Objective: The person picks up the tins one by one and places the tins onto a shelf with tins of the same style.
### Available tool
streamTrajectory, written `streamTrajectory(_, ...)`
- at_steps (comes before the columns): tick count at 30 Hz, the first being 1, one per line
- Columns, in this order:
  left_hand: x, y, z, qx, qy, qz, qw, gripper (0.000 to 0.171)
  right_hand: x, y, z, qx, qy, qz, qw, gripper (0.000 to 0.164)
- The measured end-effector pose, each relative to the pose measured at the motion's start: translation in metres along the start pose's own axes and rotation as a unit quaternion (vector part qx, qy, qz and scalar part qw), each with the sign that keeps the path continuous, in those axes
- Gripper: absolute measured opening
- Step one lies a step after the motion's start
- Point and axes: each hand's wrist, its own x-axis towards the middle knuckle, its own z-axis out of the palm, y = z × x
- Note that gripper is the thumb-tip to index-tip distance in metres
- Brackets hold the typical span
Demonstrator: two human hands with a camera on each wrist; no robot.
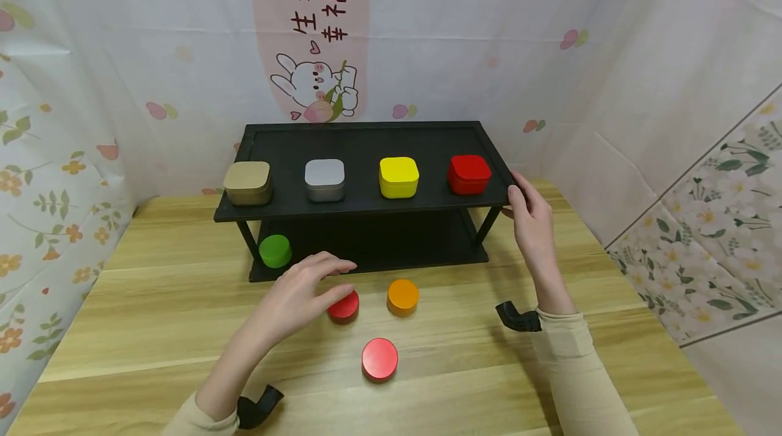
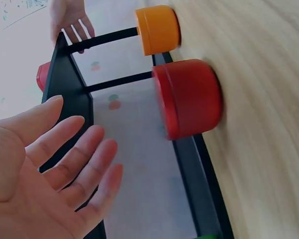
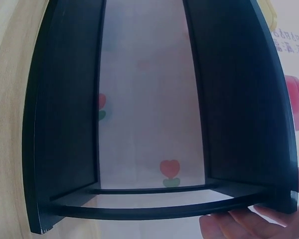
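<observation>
My right hand (image 1: 534,225) grips the right end of a black two-tier shelf (image 1: 360,140), thumb on the upper board and fingers (image 3: 244,224) curled beneath it. My left hand (image 1: 302,290) hovers in front of the shelf, its fingers relaxed and holding nothing. Close by its thumb stands a round red tin (image 1: 345,312); the left wrist view shows a gap between the hand and this tin (image 2: 192,99). An orange round tin (image 1: 402,297) is to its right, and another red round tin (image 1: 379,359) lies nearer me. On the lower board's left end sits a green round tin (image 1: 275,251).
Along the upper board's front stand square tins: gold (image 1: 248,183), silver (image 1: 325,180), yellow (image 1: 399,177) and red (image 1: 469,174). A patterned cloth (image 1: 464,62) hangs behind the shelf. Everything stands on a wooden table (image 1: 452,382).
</observation>
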Motion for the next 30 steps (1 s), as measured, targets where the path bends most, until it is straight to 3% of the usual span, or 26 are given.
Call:
streamTrajectory(11,-0.003,-0.004,0.009,0.042,-0.001,-0.034,0.9985,0.039,0.001,0.001,0.0,0.0,0.001,0.001,1.0,0.05)
streamTrajectory(17,-0.004,-0.002,0.01,0.072,-0.017,-0.057,0.9956,0.042,0.001,0.001,0.0,-0.002,0.003,-0.001,1.0,0.051)
streamTrajectory(30,-0.001,-0.002,0.017,0.082,-0.039,-0.073,0.9932,0.051,0.001,0.001,0.0,-0.001,0.002,0.001,1.0,0.049)
